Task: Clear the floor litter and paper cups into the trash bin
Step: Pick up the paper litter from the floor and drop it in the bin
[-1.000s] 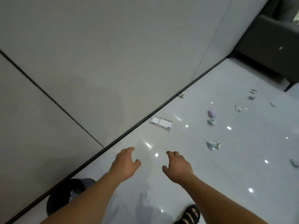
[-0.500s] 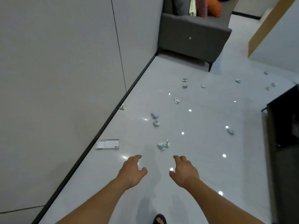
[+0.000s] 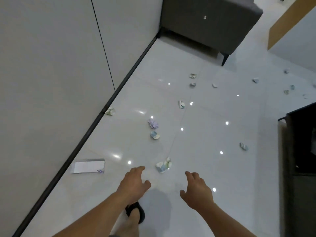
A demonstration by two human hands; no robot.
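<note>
Along wall baseboard [image 3: 95,124], white box [image 3: 88,166], crumpled paper [image 3: 163,165] ahead

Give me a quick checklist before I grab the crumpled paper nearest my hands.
1. Hands free: ok. The left hand and right hand are open, holding nothing.
2. Target clear: ok. The crumpled paper lies alone on the floor, just ahead of the fingertips.
3. Footing: ok. The sandalled foot stands on bare tile.
4. Location of the trash bin: cannot tell, not in view.
5. Location of paper cups: cannot tell; only other scraps and a flat white box by the wall show.
</note>
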